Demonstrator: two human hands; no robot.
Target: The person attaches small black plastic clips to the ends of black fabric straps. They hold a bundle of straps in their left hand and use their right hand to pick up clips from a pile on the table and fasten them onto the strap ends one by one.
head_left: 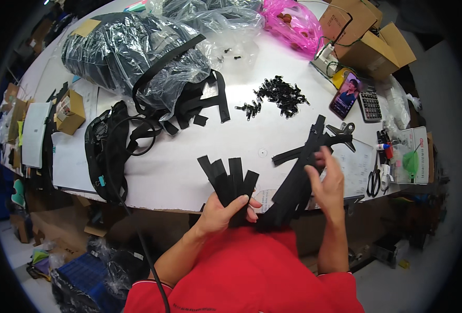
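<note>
Several black zipper tapes (235, 172) fan out from my left hand (223, 211), which is closed around them near the table's front edge. My right hand (329, 182) is at the right, its thumb and fingers apart. It is beside a bundle of long black zipper tapes (293, 188) that hangs over the front edge; whether the fingertips touch the tapes I cannot tell. Shorter black pieces (288, 155) lie across the far end of that bundle. Farther back sits a heap of small black zipper sliders (282, 96), with a smaller cluster (249, 109) at its left.
A large plastic-wrapped black bundle (132, 57) fills the back left, with a black bag (105, 151) in front. Toward the right are scissors (345, 130), a phone (346, 95), a calculator (370, 104) and an open carton (382, 49). A pink plastic bag (299, 26) lies at the back.
</note>
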